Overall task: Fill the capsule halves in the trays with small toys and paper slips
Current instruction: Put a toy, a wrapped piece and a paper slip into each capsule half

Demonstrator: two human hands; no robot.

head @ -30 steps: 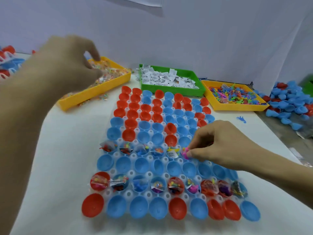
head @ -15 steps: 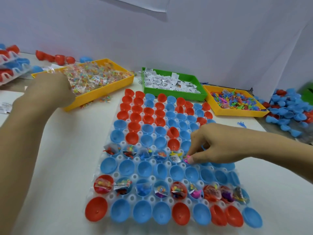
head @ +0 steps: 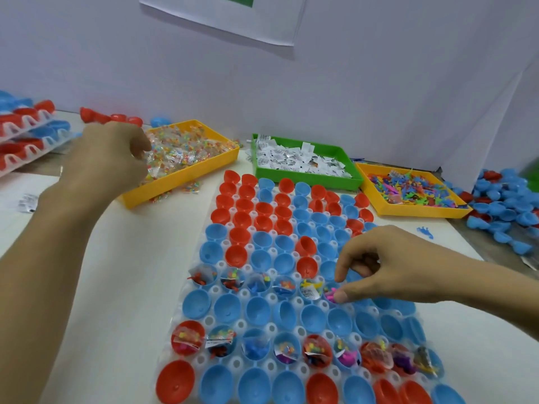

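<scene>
A clear plastic tray (head: pixel 215 290) on the table holds rows of red and blue capsule halves (head: pixel 262 217). Two near rows hold halves filled with toys and packets (head: pixel 285 349). My right hand (head: pixel 388 266) pinches a small pink toy (head: pixel 331 296) at a blue half in the upper filled row, thumb tip against it. My left hand (head: pixel 108 161) reaches into the left yellow tray (head: pixel 180 177) of clear bead packets, with thumb and curled fingers closing on a bead packet (head: pixel 148 163).
A green tray (head: pixel 306 178) of folded paper slips stands behind the capsules, with a second yellow tray (head: pixel 417 212) of small coloured toys to its right. Loose blue and red halves (head: pixel 501 205) pile at far right. Stacked filled trays (head: pixel 26 132) sit far left.
My left hand has dropped from above the table into the bead-packet tray. My right hand has stayed at the same blue half with the pink toy.
</scene>
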